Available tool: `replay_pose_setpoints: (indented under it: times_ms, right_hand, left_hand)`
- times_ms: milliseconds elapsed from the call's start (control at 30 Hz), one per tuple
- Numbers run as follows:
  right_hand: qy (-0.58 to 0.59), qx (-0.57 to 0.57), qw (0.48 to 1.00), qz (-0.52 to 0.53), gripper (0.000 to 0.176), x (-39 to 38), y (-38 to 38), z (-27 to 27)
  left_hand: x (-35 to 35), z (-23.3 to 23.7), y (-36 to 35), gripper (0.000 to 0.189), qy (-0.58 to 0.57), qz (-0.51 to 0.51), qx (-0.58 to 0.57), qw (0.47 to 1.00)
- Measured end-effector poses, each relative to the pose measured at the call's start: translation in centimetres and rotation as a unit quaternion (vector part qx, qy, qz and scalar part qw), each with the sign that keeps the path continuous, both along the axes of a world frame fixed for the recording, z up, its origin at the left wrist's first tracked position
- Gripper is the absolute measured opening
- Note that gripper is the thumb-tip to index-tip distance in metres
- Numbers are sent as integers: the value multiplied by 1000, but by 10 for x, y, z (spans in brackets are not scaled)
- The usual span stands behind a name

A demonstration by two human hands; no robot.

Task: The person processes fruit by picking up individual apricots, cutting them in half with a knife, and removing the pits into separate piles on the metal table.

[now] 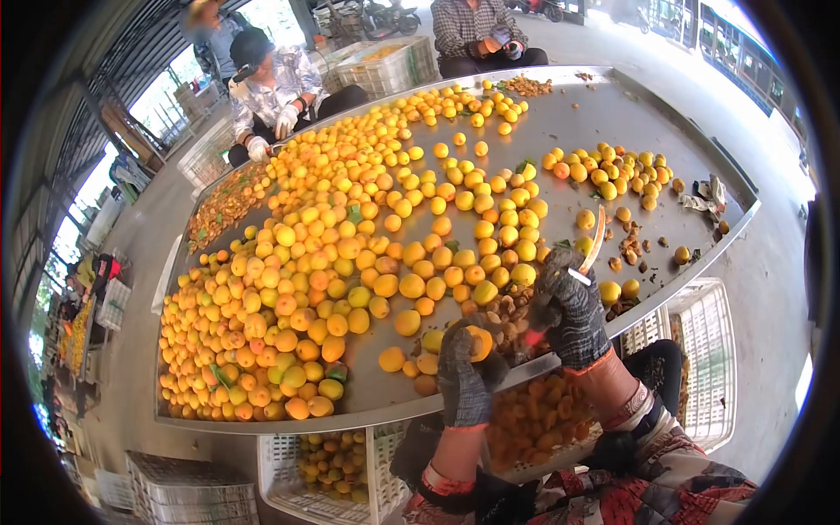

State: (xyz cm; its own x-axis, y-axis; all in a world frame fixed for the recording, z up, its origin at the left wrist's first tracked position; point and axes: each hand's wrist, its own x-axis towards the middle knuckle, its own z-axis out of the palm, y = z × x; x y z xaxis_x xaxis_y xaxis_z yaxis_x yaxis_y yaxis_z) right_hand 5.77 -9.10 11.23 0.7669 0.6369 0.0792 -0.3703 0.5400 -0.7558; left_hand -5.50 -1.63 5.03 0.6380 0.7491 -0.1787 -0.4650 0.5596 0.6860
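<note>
- The held fruit (480, 344), smooth, round and orange, sat in the left hand over the near edge of the surface (569, 114).
- The left hand (466, 378) reached up from below that edge, its forearm nearly upright, fingers curled closed about the fruit.
- The right hand (573, 308) stood higher and further right, its forearm slanting inward; its fingers were folded around a slim curved tool (598, 236), orange-brown with a pale edge, which pointed upward.
- Both hands wore dark grey knitted gloves with orange cuffs; blur softened the fingertips.
- Wrinkled brown pieces (512, 317) lay between the hands, along the near edge.
- The surface was dull, smooth metal with a raised rim.
- A heap of glossy yellow-orange fruit (306, 249) spread from the near left corner toward the far edge.
- Crumpled pale scraps (707, 196) lay by the right corner.
- Beneath the near edge stood a white perforated plastic crate (385, 468).
- At the far edge sat a person in a checked shirt (468, 31).
</note>
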Motion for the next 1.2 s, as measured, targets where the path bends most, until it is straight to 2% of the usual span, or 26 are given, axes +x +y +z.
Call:
replay_pose_setpoints:
  times_ms: [100, 133, 167, 200, 267, 300, 333, 367, 400, 467, 500, 533, 567, 633, 667, 733, 767, 833, 867, 900, 967, 1000, 1100, 1133, 1167, 1200]
  right_hand:
    - [33, 24, 997, -67, 14, -6, 13, 12]
    - [7, 19, 996, -86, 14, -5, 16, 9]
    - [-19, 12, 994, -103, 13, -6, 19, 8]
    - [-5, 12, 995, -102, 15, -8, 22, 10]
    - [-30, -7, 993, -115, 15, -13, 26, 15]
    - [-56, -27, 990, -125, 16, -14, 26, 15]
    - [-24, -18, 994, -103, 22, -13, 22, 11]
    - [-23, -18, 994, -104, 22, -14, 24, 6]
    - [-39, -26, 990, -133, 24, -14, 25, 1]
    - [-55, -34, 985, -163, 26, -13, 26, -6]
    - [-86, -35, 984, -151, 28, -12, 23, -10]
    - [-117, -37, 982, -141, 29, -12, 22, -13]
    - [-116, -37, 982, -142, 29, -12, 21, -15]
    - [-177, -123, 960, -179, 30, -12, 22, -20]
    - [-176, -123, 960, -179, 30, -13, 23, -22]
    - [-69, -34, 985, -157, 24, -16, 25, -25]
    - [-68, -34, 984, -158, 24, -14, 27, -27]
    - [-147, -71, 960, -227, 16, -4, 35, -34]
    - [8, 72, 985, -155, 16, 1, 42, -33]
    - [8, 71, 985, -155, 16, 1, 40, -31]
    - [64, 49, 994, -73, 16, -2, 35, -20]
    - [-69, -48, 990, -117, 15, 3, 34, -24]
    - [-84, -26, 994, -69, 14, 1, 39, -22]
    - [-93, -48, 994, -12, 16, 4, 33, -26]
    - [-92, -49, 995, -12, 16, 3, 32, -27]
    - [-172, -67, 983, -8, 23, 0, 31, -28]
  left_hand:
    - [2, -18, -1, 32, -17, -15, -90, 996]
    - [5, -42, 1, 30, 30, 15, 23, 999]
    - [7, -39, 2, 28, 76, 45, 136, 987]
    - [6, -35, 1, 28, 77, 42, 136, 987]
    - [3, -19, -2, 25, -45, -28, -148, 988]
    - [5, -24, -4, 25, -43, -28, -148, 988]
    - [8, -33, -6, 25, 64, 30, 62, 996]
    - [10, -37, -8, 25, 166, 85, 268, 945]
    - [10, -38, -8, 25, 167, 83, 268, 945]
    - [10, -36, -8, 28, 217, 145, 428, 865]
    - [11, -26, -11, 28, 217, 144, 428, 865]
    - [12, -11, -14, 29, 148, 124, 266, 945]
    - [13, -4, -17, 30, 74, 98, 94, 988]
    - [16, -15, -18, 29, 64, 109, 110, 986]
    - [17, -21, -18, 29, 54, 120, 126, 983]
    - [19, -27, -17, 30, 83, 129, 163, 975]
    - [19, -29, -17, 31, 111, 138, 200, 964]
    - [20, -34, -16, 31, 106, 132, 176, 970]
    - [20, -37, -16, 30, 102, 127, 151, 975]
    - [21, -42, -16, 30, 102, 126, 150, 975]
    - [22, -47, -14, 30, 163, 140, 208, 954]
    - [21, -45, -13, 30, 163, 140, 209, 954]
    - [17, -37, -7, 29, 207, 95, 247, 942]
    - [15, -40, -4, 28, 227, 80, 294, 925]
    - [12, -45, -3, 28, 247, 64, 341, 905]
    - [11, -58, -1, 28, 248, 62, 341, 905]
